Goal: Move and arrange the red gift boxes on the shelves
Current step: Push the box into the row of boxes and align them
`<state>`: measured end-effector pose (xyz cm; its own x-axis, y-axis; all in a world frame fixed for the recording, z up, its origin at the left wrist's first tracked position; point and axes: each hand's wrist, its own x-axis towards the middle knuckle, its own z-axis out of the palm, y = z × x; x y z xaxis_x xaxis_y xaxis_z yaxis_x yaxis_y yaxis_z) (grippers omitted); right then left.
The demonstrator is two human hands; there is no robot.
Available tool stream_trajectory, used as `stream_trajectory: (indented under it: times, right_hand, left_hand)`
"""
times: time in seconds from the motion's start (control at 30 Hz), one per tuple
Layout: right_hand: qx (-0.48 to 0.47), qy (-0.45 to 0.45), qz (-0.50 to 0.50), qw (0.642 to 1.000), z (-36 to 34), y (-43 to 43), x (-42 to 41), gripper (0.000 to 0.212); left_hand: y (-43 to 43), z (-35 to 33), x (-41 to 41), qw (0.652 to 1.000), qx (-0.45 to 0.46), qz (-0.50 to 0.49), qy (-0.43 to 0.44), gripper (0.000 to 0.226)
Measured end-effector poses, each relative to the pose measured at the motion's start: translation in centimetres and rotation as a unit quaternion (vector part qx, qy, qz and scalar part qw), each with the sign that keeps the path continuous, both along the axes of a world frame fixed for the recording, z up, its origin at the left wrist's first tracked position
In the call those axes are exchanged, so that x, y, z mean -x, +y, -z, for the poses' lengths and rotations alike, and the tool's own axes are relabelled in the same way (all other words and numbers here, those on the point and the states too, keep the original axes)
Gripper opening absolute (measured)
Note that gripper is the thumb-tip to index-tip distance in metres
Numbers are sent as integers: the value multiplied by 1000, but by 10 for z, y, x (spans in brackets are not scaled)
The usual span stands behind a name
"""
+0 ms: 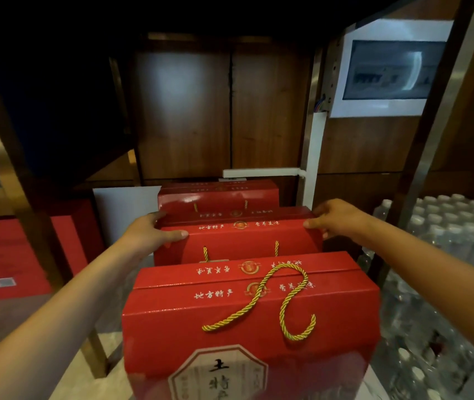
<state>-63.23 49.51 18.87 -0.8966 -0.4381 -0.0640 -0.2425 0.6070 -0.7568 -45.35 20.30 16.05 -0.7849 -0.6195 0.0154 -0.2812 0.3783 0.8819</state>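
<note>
Three red gift boxes stand in a row running back on the low shelf; the left hand and right hand clasp the middle box by its top corners, the job apparently unfinished. Shrink-wrapped water bottles crowd the right, under dim wood panelling.

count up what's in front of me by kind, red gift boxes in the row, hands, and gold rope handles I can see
Red gift boxes in the row: 3, nearest, middle, farthest
Hands: 2, left hand, right hand
Gold rope handles: 3, one per box
Total: 8
</note>
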Motion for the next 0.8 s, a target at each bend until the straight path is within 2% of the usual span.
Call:
stream_trajectory:
  times: [0.1, 0.33, 0.7, 0.8]
  right_hand:
    - [30, -12, -2, 999, 4, 6, -4, 51]
    - [66, -19, -13, 998, 9, 12, -12, 38]
    - [55, -11, -21, 998, 8, 8, -17, 55]
    - [51, -5, -28, 998, 8, 6, -14, 60]
  left_hand:
    - [6, -3, -7, 1000, -20, -8, 18, 70]
    - [21, -7, -23, 998, -39, -36, 24, 66]
    - [25, -12, -25, 999, -9, -40, -10, 64]
    - [20, -13, -22, 999, 8, -23, -31, 53]
